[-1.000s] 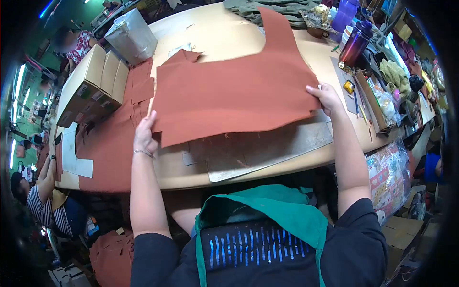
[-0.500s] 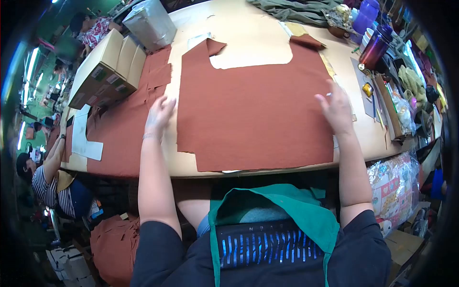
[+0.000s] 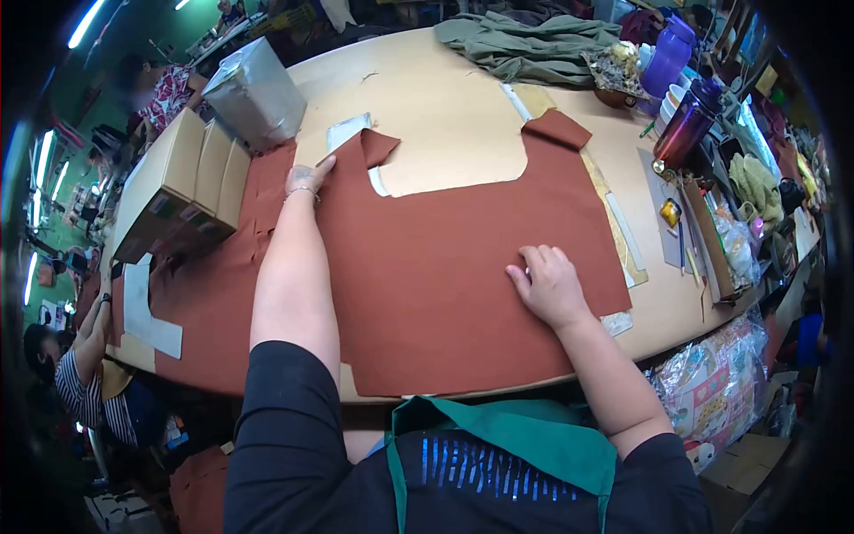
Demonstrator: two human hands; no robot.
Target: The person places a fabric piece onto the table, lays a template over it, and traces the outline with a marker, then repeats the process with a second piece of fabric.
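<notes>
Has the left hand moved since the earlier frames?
Yes. The left hand has slid up the left edge of the rust fabric to its strap, nearer the silver package.

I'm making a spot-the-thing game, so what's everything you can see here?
rust-brown cut fabric sheet: one, rust-brown, spread flat mid-table
tan wooden table: one, tan, under everything
rust-brown fabric pile: one, rust-brown, left of the sheet
brown cardboard boxes: about three, brown, far left
silver wrapped package: one, silver, behind the boxes
olive-green cloth: one, olive, far edge
dark purple bottle: one, purple, right side
lilac plastic jug: one, lilac, far right
co-worker in striped shirt: one, lower left
left hand: one, on the sheet's far left corner
right hand: one, flat on the sheet, near right
</notes>
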